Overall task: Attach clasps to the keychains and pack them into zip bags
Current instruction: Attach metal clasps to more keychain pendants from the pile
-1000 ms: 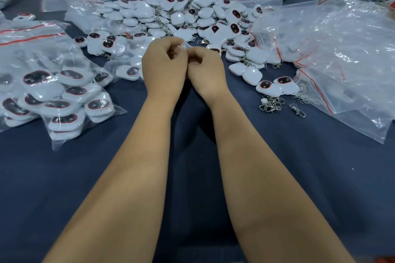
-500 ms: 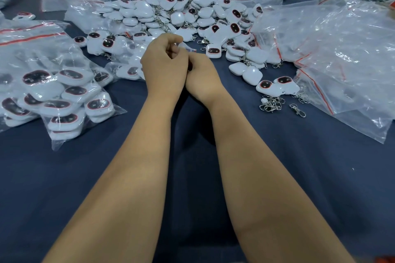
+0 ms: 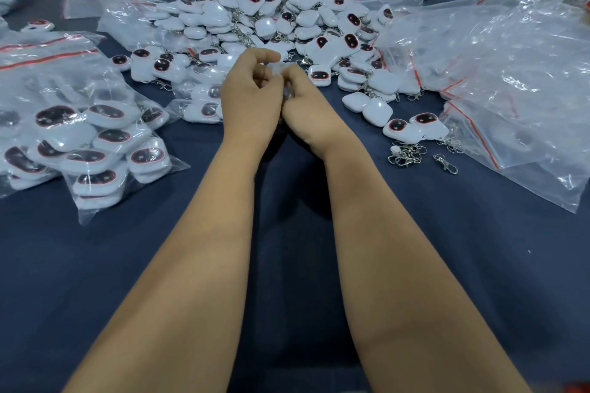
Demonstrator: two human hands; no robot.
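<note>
Left hand [image 3: 250, 96] and right hand [image 3: 306, 105] pressed together mid-table, fingers curled round something small between them, likely a keychain taking its clasp; object itself hidden. Loose keychains [image 3: 271, 25] heaped just beyond, spare clasps [image 3: 407, 153] near right, filled zip bags [image 3: 79, 137] left, empty bags [image 3: 510, 73] right. Bare dark table [image 3: 287, 265] nearside: open working room.
</note>
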